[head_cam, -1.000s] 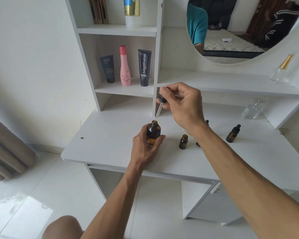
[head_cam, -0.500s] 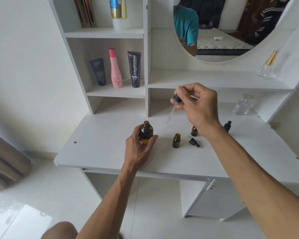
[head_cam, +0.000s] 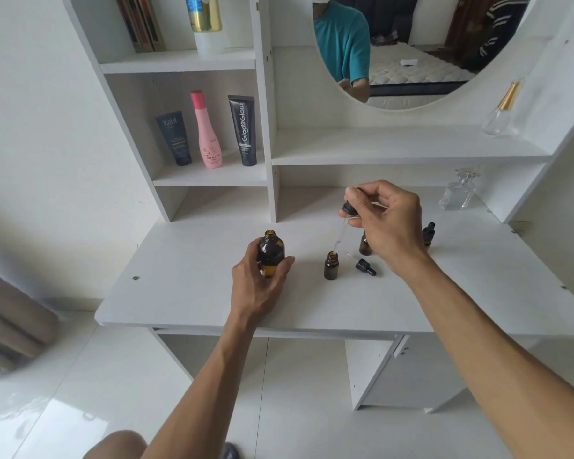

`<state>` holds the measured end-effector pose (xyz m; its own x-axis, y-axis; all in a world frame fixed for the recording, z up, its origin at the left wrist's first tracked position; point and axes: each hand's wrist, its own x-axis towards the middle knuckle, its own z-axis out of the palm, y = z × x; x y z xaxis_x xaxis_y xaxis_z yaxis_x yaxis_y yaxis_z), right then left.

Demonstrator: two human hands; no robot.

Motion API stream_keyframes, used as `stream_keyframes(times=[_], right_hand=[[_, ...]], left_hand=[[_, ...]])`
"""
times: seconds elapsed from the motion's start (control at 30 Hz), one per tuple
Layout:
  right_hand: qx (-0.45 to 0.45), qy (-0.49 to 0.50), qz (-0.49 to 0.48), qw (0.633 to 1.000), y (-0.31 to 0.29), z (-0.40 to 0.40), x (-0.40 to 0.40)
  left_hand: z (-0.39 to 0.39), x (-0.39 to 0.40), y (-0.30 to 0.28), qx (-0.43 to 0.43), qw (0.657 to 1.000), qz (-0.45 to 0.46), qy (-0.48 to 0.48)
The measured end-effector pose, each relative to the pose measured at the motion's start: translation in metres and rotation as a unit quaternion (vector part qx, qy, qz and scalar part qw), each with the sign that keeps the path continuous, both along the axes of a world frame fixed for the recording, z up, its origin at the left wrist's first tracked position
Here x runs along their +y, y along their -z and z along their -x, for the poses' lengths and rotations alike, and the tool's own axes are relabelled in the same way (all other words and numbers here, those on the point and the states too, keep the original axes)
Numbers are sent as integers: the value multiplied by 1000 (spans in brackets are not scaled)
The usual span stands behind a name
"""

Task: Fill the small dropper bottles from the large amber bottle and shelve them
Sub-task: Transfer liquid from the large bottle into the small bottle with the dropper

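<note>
The large amber bottle (head_cam: 271,251) stands uncapped on the white desk (head_cam: 186,286), and my left hand (head_cam: 259,286) grips it from the near side. My right hand (head_cam: 385,223) pinches a glass dropper (head_cam: 343,223) by its black bulb, with the tip just above the mouth of an open small amber bottle (head_cam: 331,266). A loose black dropper cap (head_cam: 365,267) lies on the desk right of that bottle. A second small open bottle (head_cam: 364,245) is partly hidden behind my right hand. A capped small bottle (head_cam: 428,234) stands further right.
The shelf (head_cam: 209,175) at the upper left holds a dark tube (head_cam: 174,137), a pink bottle (head_cam: 207,130) and a black tube (head_cam: 244,130). A clear glass bottle (head_cam: 459,193) stands at the desk's back right, another (head_cam: 501,109) on the long shelf under the mirror (head_cam: 395,51).
My right hand has carried the dropper from above the large bottle rightward and down to the small open bottle's mouth. My left hand keeps its hold on the large bottle.
</note>
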<state>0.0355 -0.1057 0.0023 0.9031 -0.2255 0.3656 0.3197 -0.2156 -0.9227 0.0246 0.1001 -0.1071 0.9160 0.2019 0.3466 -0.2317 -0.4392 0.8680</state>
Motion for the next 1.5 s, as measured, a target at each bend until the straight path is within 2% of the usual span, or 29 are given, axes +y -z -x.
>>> stream_keyframes(times=[1.5], right_hand=[[-9, -8, 71, 997, 6, -2, 8]], left_hand=[[-1, 2, -1, -13, 1000, -9, 9]])
